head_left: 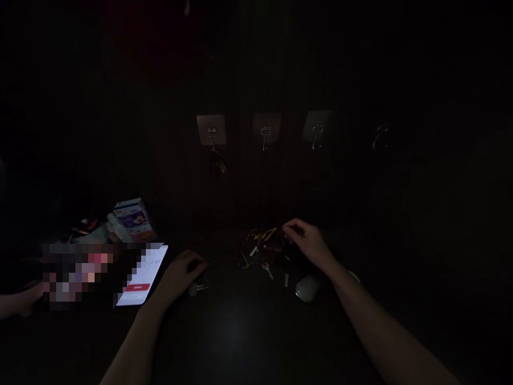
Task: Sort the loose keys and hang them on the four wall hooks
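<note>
Along the back wall (160, 96) of a dim room, four metal hooks run in a row above a dark tabletop (236, 337). Three of them sit on pale adhesive pads, while the rightmost hook (380, 136) is faint in the shadow. A small bunch of keys (216, 163) hangs from the leftmost hook (212, 132). On the left of the table stand a printed carton (132, 219) and a smartphone (142, 275) with a lit white screen and a red button, beside a pixelated patch that hides whatever lies there. A forearm (16, 303) reaches in at the far left edge, well apart from the two arms rising from the bottom of the view; whose it is cannot be told.

Mid-table lies a tangled heap of keys (260, 248) with yellow and red bits among them, and a pale oval object (308, 287), perhaps a computer mouse, sits near its lower right. The right hand (308, 243) hovers at the heap's right edge, its fingers (289, 229) loosely curled and nearly closed; the dark hides whether they hold anything. The left hand (180, 275) is curled downward, its fingers (195, 263) just beside a small metal ring (199, 286); whether they grip it cannot be told.
</note>
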Tool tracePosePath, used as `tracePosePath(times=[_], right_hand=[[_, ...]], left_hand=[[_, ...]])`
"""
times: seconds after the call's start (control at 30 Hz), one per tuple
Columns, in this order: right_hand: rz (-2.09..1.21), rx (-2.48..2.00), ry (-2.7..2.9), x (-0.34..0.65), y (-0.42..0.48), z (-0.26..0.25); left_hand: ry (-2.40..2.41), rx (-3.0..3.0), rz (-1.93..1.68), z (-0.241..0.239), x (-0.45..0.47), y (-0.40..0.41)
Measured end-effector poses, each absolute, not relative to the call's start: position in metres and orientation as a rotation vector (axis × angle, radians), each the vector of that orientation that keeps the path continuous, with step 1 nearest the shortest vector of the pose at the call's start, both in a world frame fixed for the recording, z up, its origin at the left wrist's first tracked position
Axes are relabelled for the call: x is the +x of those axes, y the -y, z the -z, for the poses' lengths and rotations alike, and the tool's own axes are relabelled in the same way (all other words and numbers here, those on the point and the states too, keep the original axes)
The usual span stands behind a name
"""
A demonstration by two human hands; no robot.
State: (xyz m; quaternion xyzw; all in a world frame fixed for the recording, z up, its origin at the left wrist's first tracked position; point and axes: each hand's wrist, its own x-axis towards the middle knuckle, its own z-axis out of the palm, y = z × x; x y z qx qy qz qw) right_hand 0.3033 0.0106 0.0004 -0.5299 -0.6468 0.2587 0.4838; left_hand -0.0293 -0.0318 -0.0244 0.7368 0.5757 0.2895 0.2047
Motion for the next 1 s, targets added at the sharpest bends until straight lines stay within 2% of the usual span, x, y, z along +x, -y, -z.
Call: tracePosePath(times=[0.27, 0.57, 0.77, 1.0], right_hand=[[-0.441, -1.355, 1.186, 0.338, -0.001, 0.022], [-0.387, -1.375, 1.281, 0.350, -0.011, 0.036], [-0.292, -1.457, 1.435, 0.348, -0.005, 0.029], [-0.173, -1.487, 1.524, 0.349, -0.003, 0.022]], left_hand=[[-1.591, 2.166, -0.752, 0.031, -0.033, 0.028], [-1.580, 2.041, -0.938, 0.024, -0.020, 0.030], [-1.579, 1.456, -1.143, 0.007, -0.008, 0.036], [-1.051, 0.679, -1.362, 0.014, -0.005, 0.031]])
